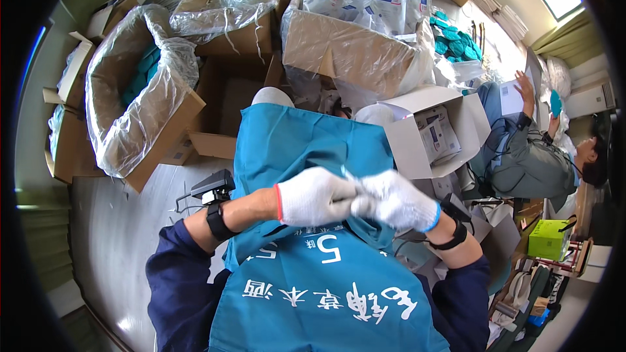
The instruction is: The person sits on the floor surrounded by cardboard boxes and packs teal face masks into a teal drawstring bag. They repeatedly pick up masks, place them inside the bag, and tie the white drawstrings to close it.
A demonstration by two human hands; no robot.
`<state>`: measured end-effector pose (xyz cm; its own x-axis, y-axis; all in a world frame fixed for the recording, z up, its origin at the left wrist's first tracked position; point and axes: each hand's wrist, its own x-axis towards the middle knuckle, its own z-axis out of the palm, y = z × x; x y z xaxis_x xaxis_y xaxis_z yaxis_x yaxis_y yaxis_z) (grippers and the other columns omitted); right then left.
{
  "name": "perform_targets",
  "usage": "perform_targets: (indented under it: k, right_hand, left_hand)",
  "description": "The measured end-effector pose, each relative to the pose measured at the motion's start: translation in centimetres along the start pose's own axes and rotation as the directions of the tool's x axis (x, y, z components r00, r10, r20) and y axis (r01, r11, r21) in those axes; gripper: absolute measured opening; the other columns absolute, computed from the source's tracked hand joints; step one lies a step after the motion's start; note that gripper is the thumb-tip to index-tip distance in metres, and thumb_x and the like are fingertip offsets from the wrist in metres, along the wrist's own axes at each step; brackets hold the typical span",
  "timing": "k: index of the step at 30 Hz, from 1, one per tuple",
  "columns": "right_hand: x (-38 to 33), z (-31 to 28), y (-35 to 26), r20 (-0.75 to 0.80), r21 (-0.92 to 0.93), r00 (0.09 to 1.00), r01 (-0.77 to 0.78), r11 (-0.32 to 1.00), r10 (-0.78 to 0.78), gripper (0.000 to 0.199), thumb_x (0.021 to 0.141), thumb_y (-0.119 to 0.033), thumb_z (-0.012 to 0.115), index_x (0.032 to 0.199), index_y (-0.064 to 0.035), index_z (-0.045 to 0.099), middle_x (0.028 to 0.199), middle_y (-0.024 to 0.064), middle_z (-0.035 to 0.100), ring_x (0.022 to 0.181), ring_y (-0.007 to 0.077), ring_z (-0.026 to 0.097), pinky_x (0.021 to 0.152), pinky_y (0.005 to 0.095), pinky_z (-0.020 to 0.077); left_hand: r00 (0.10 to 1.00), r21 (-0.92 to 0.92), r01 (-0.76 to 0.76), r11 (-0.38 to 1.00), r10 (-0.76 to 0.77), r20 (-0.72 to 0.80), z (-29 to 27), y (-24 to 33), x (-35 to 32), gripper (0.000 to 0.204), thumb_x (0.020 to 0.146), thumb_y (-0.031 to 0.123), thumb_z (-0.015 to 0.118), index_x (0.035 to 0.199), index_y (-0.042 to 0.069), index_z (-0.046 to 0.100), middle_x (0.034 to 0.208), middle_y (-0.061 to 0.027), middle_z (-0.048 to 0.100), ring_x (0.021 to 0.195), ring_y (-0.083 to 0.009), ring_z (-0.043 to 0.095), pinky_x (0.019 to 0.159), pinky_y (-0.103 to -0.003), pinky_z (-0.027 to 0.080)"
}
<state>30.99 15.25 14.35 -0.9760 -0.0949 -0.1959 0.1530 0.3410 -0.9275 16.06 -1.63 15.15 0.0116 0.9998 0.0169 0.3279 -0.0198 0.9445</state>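
My left hand [315,197], in a white knit glove with a red cuff edge, is closed in front of my teal apron [313,137]. Meeting it at the fingertips is my right hand [399,201], in a similar glove edged in blue, with its fingers curled in and smeared by motion. A thin pale sliver [348,173] sticks up where the two hands touch; what it is cannot be made out. Just beyond my right hand stands an open white box [417,156] with several flat printed packets [435,135] inside.
A large carton [352,45] heaped with clear-wrapped packets [365,0] stands ahead. To its left are a plastic-lined carton [143,137] holding teal pieces [140,75] and an open carton [231,85]. On the right, a co-worker [528,156] sits near a pile of teal pieces [456,42].
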Motion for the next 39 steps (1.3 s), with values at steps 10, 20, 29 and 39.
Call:
perform_targets:
  k: [10,20,29,39]
  right_hand:
    - [-6.8,-0.8,-3.1,-0.08,0.558,0.97,-0.146,0.817,0.228,0.028,0.094,-0.013,0.063,0.068,-0.0059,0.056,0.065,0.0035,0.059,0.067,0.0143,0.06,0.063,0.0286,0.0502]
    - [-1.8,-6.2,-1.6,-0.402,0.914,0.9,0.384,0.129,0.167,0.041,0.104,-0.032,0.045,0.066,-0.0182,0.041,0.047,-0.0041,0.029,0.039,0.011,0.03,0.036,0.0273,0.0288]
    - [0.6,-6.5,0.6,-0.442,0.897,0.865,0.425,0.122,0.238,0.042,0.103,-0.032,0.047,0.063,-0.0213,0.043,0.046,-0.0069,0.03,0.034,0.0084,0.025,0.036,0.0245,0.0242]
    - [1.1,-6.3,1.7,-0.448,0.894,0.836,0.414,0.173,0.317,0.041,0.103,-0.032,0.05,0.063,-0.0214,0.043,0.048,-0.006,0.028,0.038,0.01,0.025,0.038,0.026,0.0239]
  left_hand:
    - [0.983,-0.066,0.027,0.997,-0.038,-0.18,-7.6,-4.8,-8.4,0.018,0.09,0.01,0.053,0.075,0.003,0.058,0.065,-0.009,0.054,0.056,-0.0179,0.055,0.053,-0.031,0.044]
    - [0.907,-0.875,-0.069,0.48,-0.335,-0.255,-1.2,-8.6,3.6,0.025,0.099,0.028,0.052,0.098,0.007,0.067,0.078,0.0044,0.053,0.066,-0.0076,0.048,0.061,-0.023,0.038]
    - [0.957,-0.848,0.243,0.471,-0.262,0.128,6.3,-7.0,8.1,0.071,0.101,0.065,0.031,0.109,0.004,0.069,0.088,-0.0025,0.068,0.072,-0.008,0.054,0.067,-0.019,0.043]
    - [0.978,-0.534,0.202,0.821,-0.137,0.16,4.9,-6.6,5.7,0.046,0.1,0.044,0.056,0.107,0.001,0.07,0.083,-0.0005,0.063,0.076,-0.0074,0.053,0.07,-0.023,0.045]
